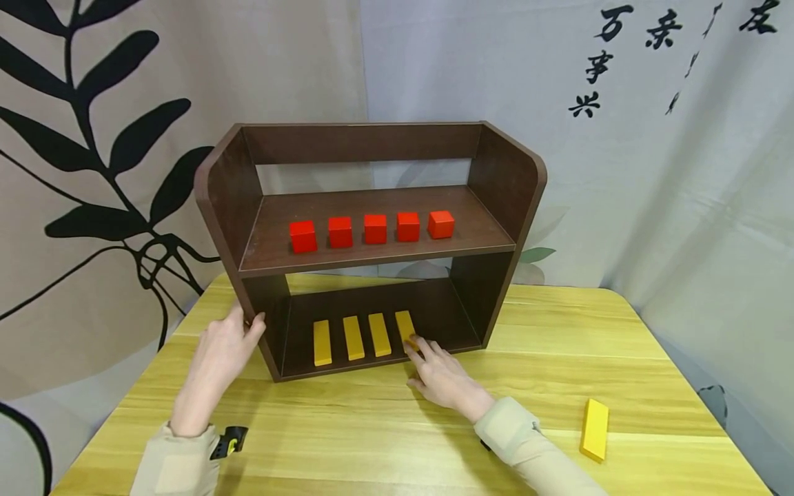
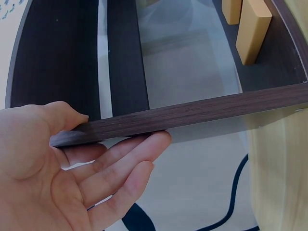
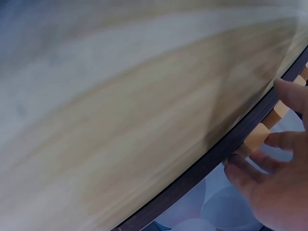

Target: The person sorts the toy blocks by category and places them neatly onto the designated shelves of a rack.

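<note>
A dark brown two-tier wooden shelf stands on the table. My left hand grips the edge of its left side panel, thumb on one face and fingers on the other. Several yellow blocks lie in a row on the lower board. At the rightmost yellow block is my right hand. Its fingertips touch that block's near end, while the thumb stays apart by the shelf's front edge in the right wrist view. Another yellow block lies on the table, right of the right forearm.
Several red cubes sit in a row on the upper board. Below the shelf is a yellow wood-grain table. Pale curtains with black plant and character prints hang behind it.
</note>
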Demonstrator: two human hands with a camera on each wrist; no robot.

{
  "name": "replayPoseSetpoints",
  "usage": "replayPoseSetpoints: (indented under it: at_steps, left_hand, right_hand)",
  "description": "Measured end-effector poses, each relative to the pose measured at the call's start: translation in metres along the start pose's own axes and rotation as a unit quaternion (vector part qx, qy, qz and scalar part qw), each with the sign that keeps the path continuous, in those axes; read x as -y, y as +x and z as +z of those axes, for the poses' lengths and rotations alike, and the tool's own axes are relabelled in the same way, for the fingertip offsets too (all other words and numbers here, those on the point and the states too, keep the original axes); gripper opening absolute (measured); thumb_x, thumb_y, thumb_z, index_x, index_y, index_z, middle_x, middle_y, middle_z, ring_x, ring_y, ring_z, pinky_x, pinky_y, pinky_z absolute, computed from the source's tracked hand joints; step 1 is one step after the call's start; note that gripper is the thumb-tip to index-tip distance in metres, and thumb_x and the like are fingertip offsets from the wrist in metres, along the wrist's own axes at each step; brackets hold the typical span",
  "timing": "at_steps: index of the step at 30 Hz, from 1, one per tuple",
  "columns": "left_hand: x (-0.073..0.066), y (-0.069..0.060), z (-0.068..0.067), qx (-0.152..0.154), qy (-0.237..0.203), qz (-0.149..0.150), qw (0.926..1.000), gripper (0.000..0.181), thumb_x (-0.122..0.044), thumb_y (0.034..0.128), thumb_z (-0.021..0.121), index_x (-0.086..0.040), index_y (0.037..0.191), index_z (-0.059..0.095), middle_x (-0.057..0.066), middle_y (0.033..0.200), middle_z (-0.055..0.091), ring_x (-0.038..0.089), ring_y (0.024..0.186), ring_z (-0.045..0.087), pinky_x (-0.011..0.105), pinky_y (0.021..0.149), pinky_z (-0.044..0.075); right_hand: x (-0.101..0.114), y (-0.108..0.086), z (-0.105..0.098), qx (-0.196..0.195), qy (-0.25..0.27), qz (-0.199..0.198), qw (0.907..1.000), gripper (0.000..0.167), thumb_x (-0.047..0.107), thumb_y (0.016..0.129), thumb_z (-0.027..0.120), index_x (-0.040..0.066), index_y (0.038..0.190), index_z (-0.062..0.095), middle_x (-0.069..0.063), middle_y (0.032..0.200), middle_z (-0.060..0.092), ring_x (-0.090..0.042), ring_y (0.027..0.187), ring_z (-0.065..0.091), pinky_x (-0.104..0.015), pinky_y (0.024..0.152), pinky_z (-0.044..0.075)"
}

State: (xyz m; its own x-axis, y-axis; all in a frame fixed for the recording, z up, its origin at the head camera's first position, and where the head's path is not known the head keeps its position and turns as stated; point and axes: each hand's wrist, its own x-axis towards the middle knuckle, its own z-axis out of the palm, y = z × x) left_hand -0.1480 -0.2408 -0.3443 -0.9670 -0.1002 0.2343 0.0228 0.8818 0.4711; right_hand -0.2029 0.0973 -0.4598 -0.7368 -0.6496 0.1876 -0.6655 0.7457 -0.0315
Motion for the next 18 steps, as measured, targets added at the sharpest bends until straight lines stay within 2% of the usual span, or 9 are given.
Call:
replayPoseSetpoints:
  at_steps: [13,18]
  left_hand:
    - [0.0001,0.0001,-0.0005,-0.003,0.008,0.003,1.0,0.033,-0.029,0.1003,0.037,0.003,0.105,0.045,0.004,0.054,0.04,0.016,0.041,0.037,0.029,0.039,0.03]
    - [-0.0001,0.0,-0.0004,-0.002,0.007,0.004,1.0,0.033,-0.028,0.1003,0.038,0.003,0.104,0.045,0.003,0.053,0.04,0.015,0.041,0.037,0.028,0.038,0.029]
  right_hand:
    - [-0.001,0.0001,-0.0012,0.01,0.007,0.006,0.9999,0.062,0.036,0.09,0.063,0.008,0.142,0.042,-0.012,0.145,0.04,-0.034,0.123,0.051,-0.045,0.098,0.047]
    - [-0.0043,-0.0014,-0.0022,-0.009,0.013,-0.014,0.9998,0.06,0.034,0.089,0.064,0.007,0.139,0.045,-0.014,0.143,0.044,-0.033,0.123,0.052,-0.046,0.1,0.045]
